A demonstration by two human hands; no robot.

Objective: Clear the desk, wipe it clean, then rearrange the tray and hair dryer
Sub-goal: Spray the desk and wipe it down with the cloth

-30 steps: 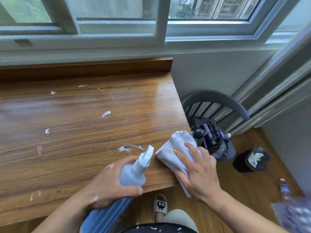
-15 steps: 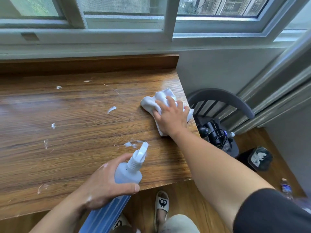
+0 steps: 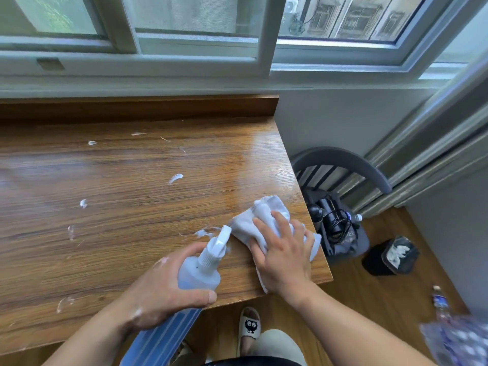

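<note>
The wooden desk [image 3: 126, 186] carries several white smears, one of them [image 3: 175, 178] near its middle. My right hand [image 3: 284, 253] presses a crumpled white cloth [image 3: 260, 216] flat on the desk near its front right corner, fingers spread over it. Just left of it, my left hand [image 3: 163, 289] grips a pale blue spray bottle [image 3: 203, 268] above the front edge, its white nozzle pointing up and to the right. The black hair dryer [image 3: 334, 220] with its coiled cord lies on a grey chair [image 3: 343, 159] to the right of the desk.
A black bin [image 3: 390, 256] with white paper inside stands on the wooden floor right of the chair. A plastic bottle [image 3: 439, 302] stands further right. A window and sill run behind the desk. My slippered foot [image 3: 249, 326] shows below the desk's edge.
My right hand first pushed the cloth away toward the desk's far right edge, then pulled it back near the front right corner. The left hand with the bottle has hardly moved.
</note>
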